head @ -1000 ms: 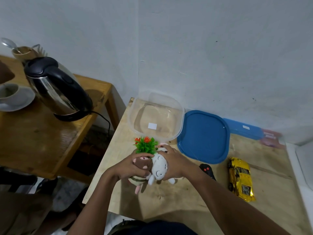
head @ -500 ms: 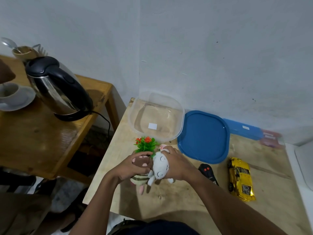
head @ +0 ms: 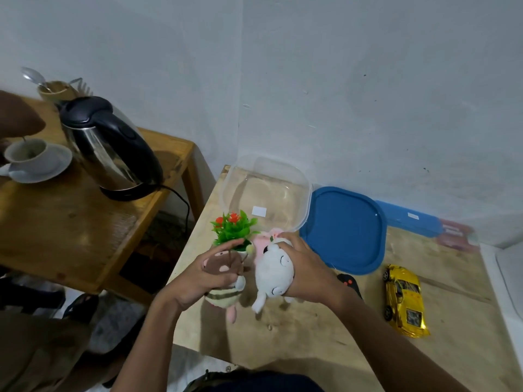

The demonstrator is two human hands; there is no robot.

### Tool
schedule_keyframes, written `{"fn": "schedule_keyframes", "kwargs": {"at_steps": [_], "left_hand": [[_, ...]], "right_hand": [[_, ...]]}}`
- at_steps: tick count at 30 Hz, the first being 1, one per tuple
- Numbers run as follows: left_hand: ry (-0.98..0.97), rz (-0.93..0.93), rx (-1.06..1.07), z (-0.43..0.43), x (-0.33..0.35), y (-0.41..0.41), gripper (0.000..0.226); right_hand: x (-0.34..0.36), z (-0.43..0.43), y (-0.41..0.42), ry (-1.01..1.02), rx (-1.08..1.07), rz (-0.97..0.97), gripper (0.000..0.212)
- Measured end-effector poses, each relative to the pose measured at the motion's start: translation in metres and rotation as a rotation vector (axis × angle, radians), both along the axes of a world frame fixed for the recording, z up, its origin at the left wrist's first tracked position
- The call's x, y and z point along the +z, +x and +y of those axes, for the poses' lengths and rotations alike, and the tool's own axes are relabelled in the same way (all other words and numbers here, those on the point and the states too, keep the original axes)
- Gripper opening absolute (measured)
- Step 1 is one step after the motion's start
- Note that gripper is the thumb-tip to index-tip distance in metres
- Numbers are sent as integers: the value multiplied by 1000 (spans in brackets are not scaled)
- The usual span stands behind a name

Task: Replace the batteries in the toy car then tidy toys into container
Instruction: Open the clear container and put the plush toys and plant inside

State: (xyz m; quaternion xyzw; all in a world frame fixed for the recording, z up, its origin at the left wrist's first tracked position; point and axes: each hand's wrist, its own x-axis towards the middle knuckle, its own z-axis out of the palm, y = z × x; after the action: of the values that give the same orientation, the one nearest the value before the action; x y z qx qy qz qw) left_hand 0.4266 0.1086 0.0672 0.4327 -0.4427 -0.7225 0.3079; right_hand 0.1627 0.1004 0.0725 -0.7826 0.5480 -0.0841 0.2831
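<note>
Head view: left hand clamps the brown plush, right hand the white plush, side by side near the table left edge, likely gathered for the clear container

No legible text, even container sticker.

Glossy yellow toy car, clear plastic container

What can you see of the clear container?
Clear plastic container, squarish with rounded corners, upright and lidless at the far left corner of the wooden table. Nothing in it; a white label shows at its base. The blue lid lies flat beside it on the right. Neither left hand nor right hand touches it.
</note>
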Motion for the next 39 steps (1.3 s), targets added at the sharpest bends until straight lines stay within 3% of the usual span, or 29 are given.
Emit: {"fn": "schedule_keyframes", "kwargs": {"at_steps": [3, 5, 8, 12, 15, 20, 26, 28, 31, 34, 36, 39], "left_hand": [[-30, 103, 43, -11, 18, 5, 95], [-60, 117, 57, -29, 25, 4, 91], [-101, 37, 69, -64, 26, -9, 69], [-98, -61, 71, -109, 24, -35, 73], [-75, -113, 60, -133, 22, -51, 74], [-7, -175, 35, -168, 4, -67, 86], [-83, -594, -52, -179, 5, -83, 80], [-138, -688, -92, -183, 4, -79, 68], [-218, -716, 63, -188, 6, -69, 49], [-341, -704, 417, -185, 6, -57, 29], [-397, -789, 547, -182, -2, -48, 32], [-271, -798, 488, -180, -14, -39, 44]], "right_hand": [[19, -7, -3, -36, -60, -88, 89], [32, -17, -5, -38, -142, -178, 89], [45, -38, -9, -9, -304, -307, 87], [45, -70, -12, 48, -412, -388, 90], [46, -90, -11, 58, -425, -335, 107], [40, -118, -8, 19, -406, -215, 95], [26, -141, -9, 41, -310, 12, 93], [21, -146, -8, 24, -290, 61, 94], [14, -152, -1, -4, -271, 117, 91], [4, -156, 5, -46, -216, 244, 88], [-2, -155, 10, -81, -192, 340, 92], [-6, -149, 18, -237, -214, 464, 98]]}}
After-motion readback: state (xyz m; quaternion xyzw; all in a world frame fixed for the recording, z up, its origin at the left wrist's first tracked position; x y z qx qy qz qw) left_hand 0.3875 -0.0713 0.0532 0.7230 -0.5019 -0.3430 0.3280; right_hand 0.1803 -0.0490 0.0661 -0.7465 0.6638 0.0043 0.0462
